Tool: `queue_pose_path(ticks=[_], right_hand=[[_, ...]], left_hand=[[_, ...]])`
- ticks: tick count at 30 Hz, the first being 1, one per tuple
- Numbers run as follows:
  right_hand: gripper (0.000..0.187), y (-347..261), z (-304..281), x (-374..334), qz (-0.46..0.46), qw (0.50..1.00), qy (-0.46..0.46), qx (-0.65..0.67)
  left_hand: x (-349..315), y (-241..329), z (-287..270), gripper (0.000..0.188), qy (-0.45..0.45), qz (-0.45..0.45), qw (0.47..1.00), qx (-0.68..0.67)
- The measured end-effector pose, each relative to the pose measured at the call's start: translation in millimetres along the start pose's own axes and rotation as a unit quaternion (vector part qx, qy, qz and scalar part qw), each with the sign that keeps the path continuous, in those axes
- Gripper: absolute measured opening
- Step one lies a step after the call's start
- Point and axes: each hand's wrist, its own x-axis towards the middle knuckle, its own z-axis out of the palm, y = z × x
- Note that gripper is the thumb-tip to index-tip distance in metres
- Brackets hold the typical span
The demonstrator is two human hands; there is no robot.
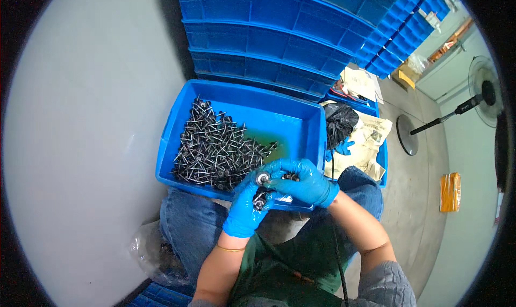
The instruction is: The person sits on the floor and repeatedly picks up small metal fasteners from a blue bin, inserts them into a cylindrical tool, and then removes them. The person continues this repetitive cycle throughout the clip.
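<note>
Both my hands wear blue gloves, wet and shiny, and meet over the near edge of a blue plastic tub point(301, 108). My left hand point(244, 207) is closed around a few small metal parts with round dark heads; a round, silvery part point(262, 178) shows at its fingertips. My right hand point(306, 183) curls against that same part, with thumb and fingers bent, and more dark metal shows between its fingers. In the tub's left half lies a heap of thin metal pins with dark round heads point(215, 146). A greenish-brown liquid point(277, 140) pools beside the heap.
Stacked blue crates point(269, 38) rise behind the tub. To the right, a blue bin holds brown paper point(371, 140) and a black plastic bag point(339, 124). A standing fan point(486, 92) is farther right. A white wall point(97, 135) borders the left; a black cable point(337, 242) hangs across my lap.
</note>
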Motion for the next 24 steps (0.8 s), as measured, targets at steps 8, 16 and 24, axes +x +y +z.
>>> queue_pose_path(ticks=[8, 16, 24], right_hand=[[0.017, 13, -15, 16, 0.113, 0.993, -0.018, -0.023], [0.017, 25, -25, 10, 0.128, 0.982, -0.051, 0.128], [0.020, 19, -24, 10, 0.116, 0.986, -0.062, 0.102]], left_hand=[[6, -10, 6, 0.021, 0.085, 0.015, 0.996, 0.024], [12, -8, -7, 0.022, 0.090, -0.046, 0.994, -0.035], [16, -6, -9, 0.022, 0.093, -0.025, 0.995, -0.023]])
